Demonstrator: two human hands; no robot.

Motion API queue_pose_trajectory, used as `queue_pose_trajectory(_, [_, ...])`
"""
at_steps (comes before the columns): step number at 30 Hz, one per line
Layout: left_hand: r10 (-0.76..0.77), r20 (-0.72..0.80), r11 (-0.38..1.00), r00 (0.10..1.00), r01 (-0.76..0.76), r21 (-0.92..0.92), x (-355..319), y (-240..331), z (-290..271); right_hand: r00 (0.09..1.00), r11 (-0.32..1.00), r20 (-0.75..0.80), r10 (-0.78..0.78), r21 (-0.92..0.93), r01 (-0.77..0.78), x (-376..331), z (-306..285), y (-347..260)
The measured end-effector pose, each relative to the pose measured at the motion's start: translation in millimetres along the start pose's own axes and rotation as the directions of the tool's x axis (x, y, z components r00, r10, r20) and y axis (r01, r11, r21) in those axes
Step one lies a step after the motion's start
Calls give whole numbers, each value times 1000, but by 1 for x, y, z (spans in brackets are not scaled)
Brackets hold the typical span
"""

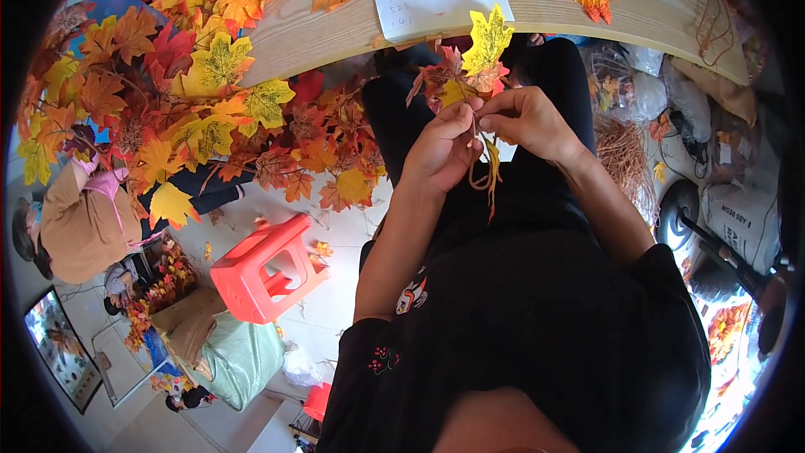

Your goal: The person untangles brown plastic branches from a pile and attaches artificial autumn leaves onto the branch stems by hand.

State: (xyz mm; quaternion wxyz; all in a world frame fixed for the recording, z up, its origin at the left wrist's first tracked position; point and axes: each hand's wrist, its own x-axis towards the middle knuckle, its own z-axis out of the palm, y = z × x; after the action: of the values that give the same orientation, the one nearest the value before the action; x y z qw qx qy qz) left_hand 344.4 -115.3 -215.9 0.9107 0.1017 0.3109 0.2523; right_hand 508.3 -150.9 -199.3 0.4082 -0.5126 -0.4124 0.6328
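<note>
Holding a small bunch of fake leaves [466, 67] by the stems, left hand [443, 151] and right hand [528, 122] both pinched shut on it, wooden surface [587, 13] just beyond.

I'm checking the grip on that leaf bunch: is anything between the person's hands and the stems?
Nothing visible is. The left hand and right hand both pinch the stems of the small leaf bunch directly, above the lap.

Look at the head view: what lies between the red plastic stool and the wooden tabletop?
In the head view, a big pile of artificial maple leaves in orange, yellow and red lies between the red plastic stool and the wooden tabletop.
</note>
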Motion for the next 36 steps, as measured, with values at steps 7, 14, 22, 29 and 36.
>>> queue_pose_trajectory(7, [14,-77,997,997,-8,80,-3,-4,2,967,956,44,250,150,-254,-1,-5,-2])
queue_pose_trajectory(14, [109,-137,974,985,-79,212,-8,-5,13,984,908,69,164,379,-178,3,-3,8])
queue_pose_trajectory(22, [245,7,801,970,-206,562,-23,-12,12,993,985,-115,32,174,-11,12,-13,-7])
queue_pose_trajectory(29, [600,111,535,793,-501,680,-18,-17,-4,991,958,-134,32,285,7,12,-2,-6])
queue_pose_trajectory(36, [730,468,-71,497,-627,776,-19,-4,1,984,991,-180,7,130,17,10,-2,-6])
